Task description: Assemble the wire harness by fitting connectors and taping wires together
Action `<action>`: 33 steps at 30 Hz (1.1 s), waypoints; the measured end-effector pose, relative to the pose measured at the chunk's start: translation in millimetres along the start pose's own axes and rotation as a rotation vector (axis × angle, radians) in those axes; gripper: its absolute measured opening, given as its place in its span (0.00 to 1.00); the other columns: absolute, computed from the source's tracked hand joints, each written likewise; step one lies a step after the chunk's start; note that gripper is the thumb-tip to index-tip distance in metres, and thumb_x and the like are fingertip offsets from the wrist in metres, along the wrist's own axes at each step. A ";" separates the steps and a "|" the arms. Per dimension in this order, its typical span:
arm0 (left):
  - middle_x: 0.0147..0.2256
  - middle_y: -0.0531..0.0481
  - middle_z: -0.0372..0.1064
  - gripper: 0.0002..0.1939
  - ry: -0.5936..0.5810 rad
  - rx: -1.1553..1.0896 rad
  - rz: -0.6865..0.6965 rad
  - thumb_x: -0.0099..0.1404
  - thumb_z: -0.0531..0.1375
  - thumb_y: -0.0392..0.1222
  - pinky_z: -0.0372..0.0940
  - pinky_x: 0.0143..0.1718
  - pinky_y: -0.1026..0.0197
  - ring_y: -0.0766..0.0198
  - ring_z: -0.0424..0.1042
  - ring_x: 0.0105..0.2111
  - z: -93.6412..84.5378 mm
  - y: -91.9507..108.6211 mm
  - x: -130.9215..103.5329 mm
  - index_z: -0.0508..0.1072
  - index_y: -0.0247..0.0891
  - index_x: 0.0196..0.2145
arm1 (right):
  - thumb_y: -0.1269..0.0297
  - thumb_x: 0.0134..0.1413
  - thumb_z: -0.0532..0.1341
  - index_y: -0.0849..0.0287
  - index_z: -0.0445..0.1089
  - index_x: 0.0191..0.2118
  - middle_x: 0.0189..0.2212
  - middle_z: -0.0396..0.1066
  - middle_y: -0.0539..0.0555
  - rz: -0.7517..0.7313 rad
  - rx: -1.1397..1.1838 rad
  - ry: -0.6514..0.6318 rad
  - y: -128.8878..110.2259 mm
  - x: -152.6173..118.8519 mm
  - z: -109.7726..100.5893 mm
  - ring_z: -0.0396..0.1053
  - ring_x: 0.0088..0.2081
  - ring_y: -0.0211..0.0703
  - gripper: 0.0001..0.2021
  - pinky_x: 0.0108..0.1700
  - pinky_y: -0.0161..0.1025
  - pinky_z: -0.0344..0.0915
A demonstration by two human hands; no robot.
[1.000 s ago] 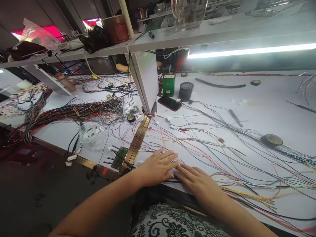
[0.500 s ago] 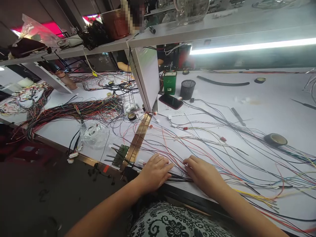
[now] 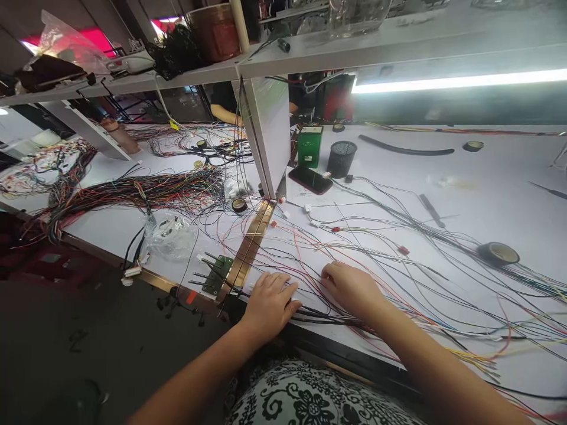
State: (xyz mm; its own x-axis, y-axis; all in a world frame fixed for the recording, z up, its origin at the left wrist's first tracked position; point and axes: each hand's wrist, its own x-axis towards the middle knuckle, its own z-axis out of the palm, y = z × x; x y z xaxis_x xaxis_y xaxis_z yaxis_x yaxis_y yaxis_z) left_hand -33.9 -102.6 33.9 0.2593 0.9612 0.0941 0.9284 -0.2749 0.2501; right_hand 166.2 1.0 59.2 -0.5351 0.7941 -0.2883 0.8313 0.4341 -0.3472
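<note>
My left hand [image 3: 269, 302] lies palm down at the table's front edge, its fingers stretched out over the black cables [image 3: 310, 314]. To its right, my right hand [image 3: 352, 287] has its fingers curled down around some thin wires [image 3: 305, 273], dark red ones among them; its fingertips are partly hidden. Black, red, blue and white wires run from under both hands to the right. A green circuit board [image 3: 218, 275] with black leads sits left of my left hand, beside a copper-coloured strip [image 3: 253, 239].
Rolls of black tape [image 3: 498, 254], a phone [image 3: 310, 179], a mesh cup [image 3: 342, 159] and a green box [image 3: 310, 146] stand around the table. A shelf post [image 3: 266, 136] rises behind the strip. Bundled wires [image 3: 146, 198] cover the left table; another person's arm [image 3: 225, 114] shows behind.
My right hand has moved slightly up and left, away from the front edge. My left hand has shifted a little left, its fingers still spread. The view has tilted slightly.
</note>
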 end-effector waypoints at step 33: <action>0.53 0.45 0.67 0.16 -0.002 -0.002 0.004 0.67 0.55 0.49 0.57 0.57 0.45 0.52 0.62 0.55 -0.8 5.5 -5.4 0.71 0.41 0.48 | 0.53 0.63 0.50 0.54 0.67 0.43 0.31 0.71 0.50 -0.148 1.000 0.012 20.7 -32.8 3.4 0.68 0.40 0.41 0.14 0.48 0.41 0.62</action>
State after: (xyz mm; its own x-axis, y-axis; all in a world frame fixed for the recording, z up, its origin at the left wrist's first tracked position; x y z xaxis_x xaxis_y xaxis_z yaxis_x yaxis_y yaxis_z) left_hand -30.4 -109.3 35.5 0.2636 0.9601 0.0937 0.9266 -0.2790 0.2520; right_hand 200.5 -17.6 58.4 -0.6166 0.7678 -0.1741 0.2459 -0.0223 -0.9690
